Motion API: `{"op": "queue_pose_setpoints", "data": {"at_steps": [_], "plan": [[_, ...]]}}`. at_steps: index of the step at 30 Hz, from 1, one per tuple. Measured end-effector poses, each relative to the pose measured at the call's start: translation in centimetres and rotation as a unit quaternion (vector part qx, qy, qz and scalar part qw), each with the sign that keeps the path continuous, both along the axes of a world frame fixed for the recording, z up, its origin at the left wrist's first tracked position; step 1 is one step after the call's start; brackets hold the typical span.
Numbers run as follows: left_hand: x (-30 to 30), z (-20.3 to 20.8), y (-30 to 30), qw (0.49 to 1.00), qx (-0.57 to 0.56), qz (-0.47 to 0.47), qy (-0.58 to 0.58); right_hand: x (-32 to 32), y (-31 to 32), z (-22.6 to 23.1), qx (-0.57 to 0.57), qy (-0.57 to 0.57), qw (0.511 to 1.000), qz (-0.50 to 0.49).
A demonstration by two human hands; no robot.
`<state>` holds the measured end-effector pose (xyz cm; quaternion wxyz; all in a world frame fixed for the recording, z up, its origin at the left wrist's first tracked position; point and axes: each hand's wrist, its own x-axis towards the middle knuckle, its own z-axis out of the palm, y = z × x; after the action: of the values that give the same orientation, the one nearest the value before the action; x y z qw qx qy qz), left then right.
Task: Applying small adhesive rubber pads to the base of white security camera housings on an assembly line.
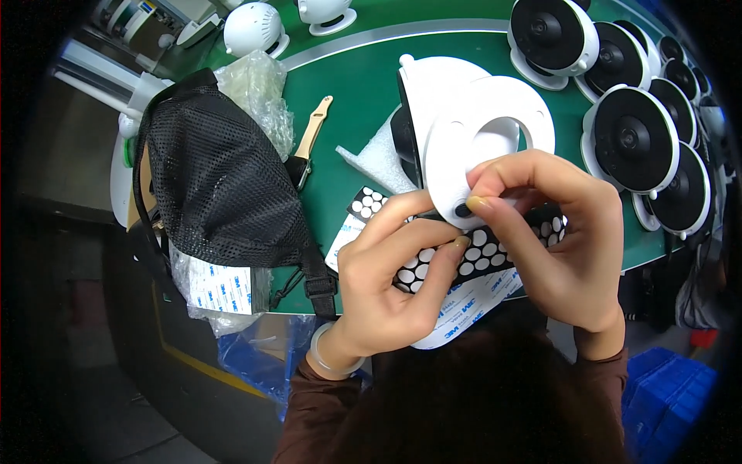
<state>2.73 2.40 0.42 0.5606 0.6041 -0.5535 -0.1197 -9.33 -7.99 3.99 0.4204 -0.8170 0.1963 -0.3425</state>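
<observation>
Head view: what surrounded the work?

A green table carried a black mesh bag at left and black-fronted round units crowded at right.

And the workpiece?

A white device sat tilted at centre, its ring base facing up. The left hand gripped a dotted strip just below; the right hand closed near a black dot at the base's edge, its grip unclear.

Obstructions?

Both hands hid parts of strip and base.
</observation>
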Motion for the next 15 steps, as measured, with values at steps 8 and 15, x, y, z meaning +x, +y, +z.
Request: {"op": "queue_pose_setpoints", "data": {"at_steps": [8, 15], "plan": [[0.27, -0.13, -0.34, 1.0, -0.012, -0.019, -0.008, 0.04, -0.46, -0.27, -0.034, 0.013, 0.999, 0.007], [0.15, 0.01, -0.11, 1.0, -0.001, 0.0, -0.006, 0.49, -0.03, -0.44, -0.06, 0.006, 0.998, 0.016]]}}
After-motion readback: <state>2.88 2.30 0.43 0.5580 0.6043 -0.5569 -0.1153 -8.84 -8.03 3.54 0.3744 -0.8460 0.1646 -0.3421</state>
